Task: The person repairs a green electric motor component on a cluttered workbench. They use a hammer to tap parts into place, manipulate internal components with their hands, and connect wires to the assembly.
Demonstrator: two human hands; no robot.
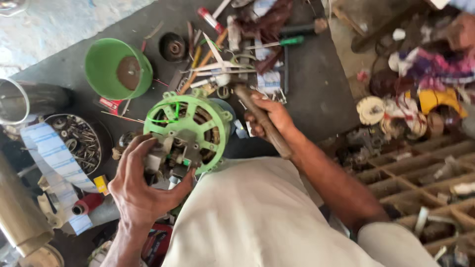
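Note:
A green electric motor housing (pixel 190 126) with spoked end cover and copper windings rests on my lap near the dark work mat (pixel 316 84). My left hand (pixel 141 190) grips its lower left side, fingers curled over the terminal parts. My right hand (pixel 272 116) is closed around a wooden tool handle (pixel 264 123) that runs diagonally, its upper end beside the motor's right edge. Whatever head the tool has is hidden behind the motor.
A green plastic bowl (pixel 117 68) sits at the upper left, a metal pot (pixel 17 101) and a round tin of screws (pixel 76 141) at left. Screwdrivers (pixel 277 43) and scissors lie above the motor. A wooden compartment tray (pixel 420 173) with parts is at right.

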